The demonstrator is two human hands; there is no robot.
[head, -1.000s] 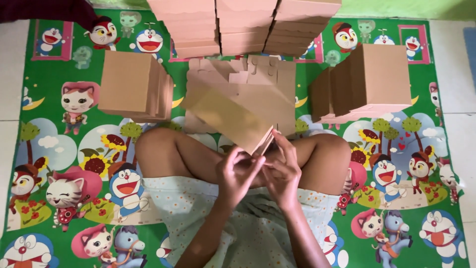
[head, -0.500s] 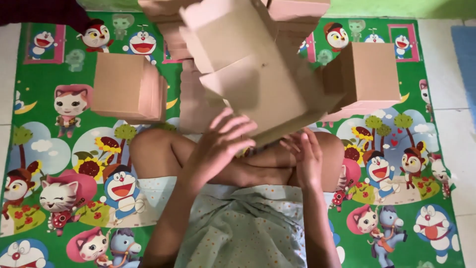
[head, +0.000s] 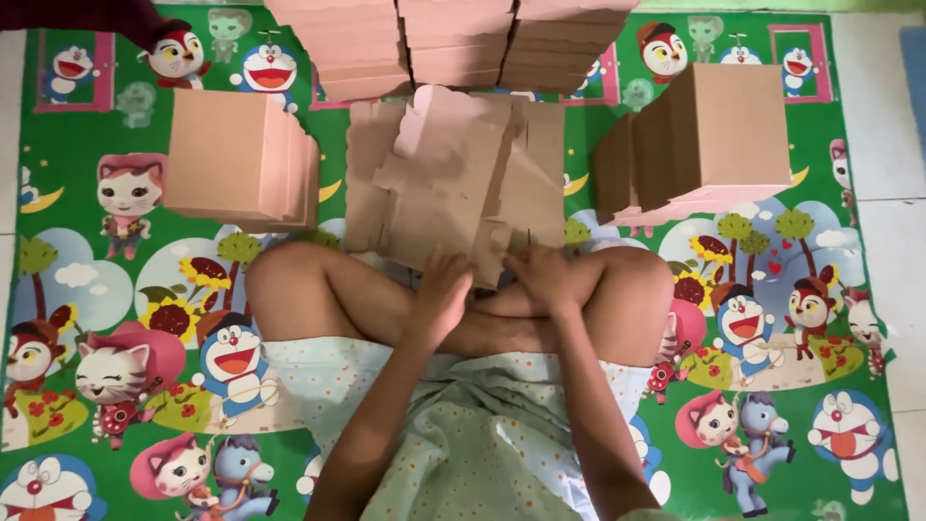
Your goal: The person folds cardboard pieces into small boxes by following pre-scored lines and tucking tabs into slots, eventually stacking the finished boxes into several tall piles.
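Down on the floor, the person's left hand (head: pixel 442 294) lies open, fingers spread, pressing on the near edge of a flat, unfolded cardboard box blank (head: pixel 453 183). Just beside it, the right hand (head: pixel 540 280) does the same, palm down with loose fingers resting on the blank's lower right edge. Neither hand grips anything; both simply touch the cardboard.

That blank lies on top of a loose pile of similar flat die-cut sheets (head: pixel 535 169), spread on the mat directly in front of the person's crossed legs (head: pixel 328 294), its near edge meeting the shins.

To the left of the pile, well apart from it, stands a group of folded brown boxes (head: pixel 236 164) set side by side. To the right stands another such group (head: pixel 719 140), a little larger. Beyond the pile, at the top of the view, three tall stacks of flat cardboard (head: pixel 453 39) sit next to one another.

Everything rests on a bright green play mat (head: pixel 116 289) printed with cartoon cats, birds and sunflowers, with pale floor tiles (head: pixel 883 116) showing at its right edge.
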